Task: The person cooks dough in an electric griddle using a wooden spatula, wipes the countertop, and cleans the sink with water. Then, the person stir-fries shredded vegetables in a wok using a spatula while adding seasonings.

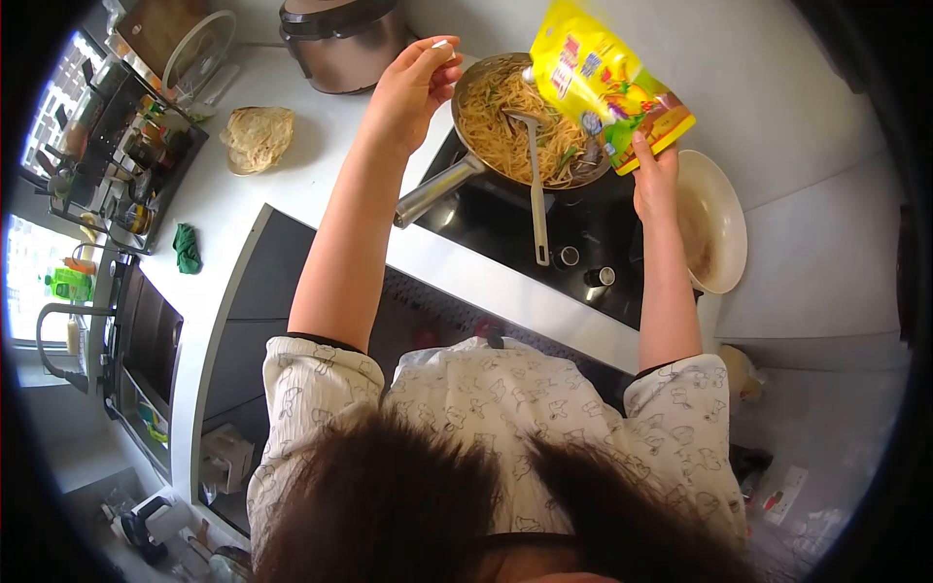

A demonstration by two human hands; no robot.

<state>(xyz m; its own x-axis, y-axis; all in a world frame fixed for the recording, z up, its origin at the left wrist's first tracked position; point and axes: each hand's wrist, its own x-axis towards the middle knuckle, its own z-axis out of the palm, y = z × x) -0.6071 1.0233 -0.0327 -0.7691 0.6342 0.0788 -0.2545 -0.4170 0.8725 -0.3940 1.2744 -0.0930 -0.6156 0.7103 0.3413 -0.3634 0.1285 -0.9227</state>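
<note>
White counter (326, 146) frames the black glass cooktop (486, 228), with pale walls rising behind it. On the cooktop sits a metal frying pan (439, 190) full of noodles (496, 97) with flecks of green, and a slotted turner (538, 199) lies in it, its handle slanting out over the rim. Just beside, to the right, is a pale-lined pan (716, 219).

The right hand grips a yellow printed seasoning pouch (607, 83) by its bottom corner, fingers closed on the film. The pouch is tilted over the far right side of the frying pan, its small white spout (528, 74) towards the noodles; how high above them it is, I cannot tell. The left hand (418, 83) is raised at the other side of the pan, thumb and fingers pinched on a small white cap (442, 46) (probably the one for that spout).

The pouch should be light to moderate in weight, with soft walls that give under a squeeze, and its slick film could slide if the fingers were greasy. How full it is does not show. The bottom corner leaves the spout free but makes for a wobbly hold; lower down the body, both faces pinched flat, would be steadier. The cap is tiny and stiff, best taken between fingertips.
</note>
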